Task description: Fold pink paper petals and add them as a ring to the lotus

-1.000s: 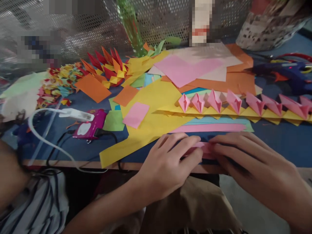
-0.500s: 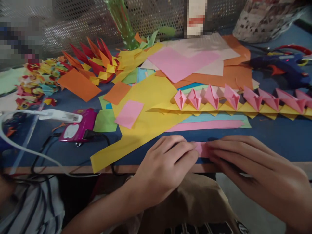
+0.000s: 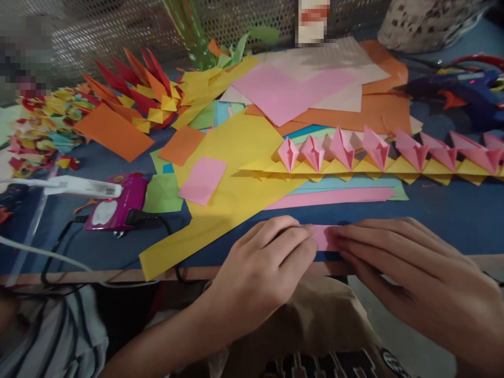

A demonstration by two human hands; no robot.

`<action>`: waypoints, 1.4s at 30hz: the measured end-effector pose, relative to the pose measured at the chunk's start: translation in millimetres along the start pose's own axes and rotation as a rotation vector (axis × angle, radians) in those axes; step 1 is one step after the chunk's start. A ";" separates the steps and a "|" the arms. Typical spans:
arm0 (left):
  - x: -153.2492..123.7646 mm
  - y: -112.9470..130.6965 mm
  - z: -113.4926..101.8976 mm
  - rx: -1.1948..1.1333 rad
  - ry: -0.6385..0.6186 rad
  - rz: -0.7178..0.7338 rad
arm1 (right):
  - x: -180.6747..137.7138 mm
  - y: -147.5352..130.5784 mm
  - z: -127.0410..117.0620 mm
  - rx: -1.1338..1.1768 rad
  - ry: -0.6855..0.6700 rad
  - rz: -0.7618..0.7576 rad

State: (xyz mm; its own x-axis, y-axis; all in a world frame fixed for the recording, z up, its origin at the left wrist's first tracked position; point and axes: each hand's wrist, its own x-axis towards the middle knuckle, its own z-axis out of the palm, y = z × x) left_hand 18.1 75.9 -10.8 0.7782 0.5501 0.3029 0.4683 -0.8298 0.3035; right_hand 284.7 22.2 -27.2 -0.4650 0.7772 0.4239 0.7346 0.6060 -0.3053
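A small piece of pink paper (image 3: pixel 324 238) lies at the table's near edge, between my two hands. My left hand (image 3: pixel 271 257) is closed, its fingertips pressed on the paper's left end. On the right end press the bunched fingers of my right hand (image 3: pixel 401 262). The fingers hide both ends of the paper, so its full shape does not show. Just beyond my hands lie pink paper strips (image 3: pixel 334 198). Further back, a yellow zigzag paper band (image 3: pixel 346 167) carries a row of folded pink paper pieces (image 3: pixel 342 148).
Left of my hands are a yellow sheet (image 3: pixel 232 147), a pink rectangle (image 3: pixel 203 181) and a magenta device (image 3: pixel 116 205) with cables. Red and orange folded points (image 3: pixel 137 84) stand behind. A dark blue glue gun (image 3: pixel 457 94) lies back right. Someone's striped sleeve (image 3: pixel 59 331) shows lower left.
The view has shifted slightly, so the table's things sit a little further left or higher. Both hands stay pressed on the pink paper, with hardly any movement.
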 end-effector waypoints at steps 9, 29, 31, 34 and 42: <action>5.2 6.7 -0.4 0.345 0.007 0.229 | 0.5 -6.2 9.4 -0.145 0.086 -0.196; 0.1 -8.6 -24.7 0.430 0.095 0.049 | 14.3 -6.3 8.9 0.072 0.112 0.074; 4.0 -5.3 -19.7 0.352 0.059 0.056 | 15.0 -8.6 10.1 0.086 0.116 0.132; 9.1 -3.3 -13.0 0.266 -0.008 0.051 | 15.7 -12.2 10.7 0.114 0.117 0.168; 12.4 -9.5 -13.1 0.207 -0.032 0.005 | 12.9 -13.9 12.4 0.148 0.129 0.253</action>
State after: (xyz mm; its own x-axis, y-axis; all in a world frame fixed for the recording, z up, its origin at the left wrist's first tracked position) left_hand 17.8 91.9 1.9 0.7924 0.5451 0.2738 0.5376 -0.8361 0.1087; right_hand 262.3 25.8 -28.1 -0.2033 0.8841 0.4207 0.7348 0.4217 -0.5313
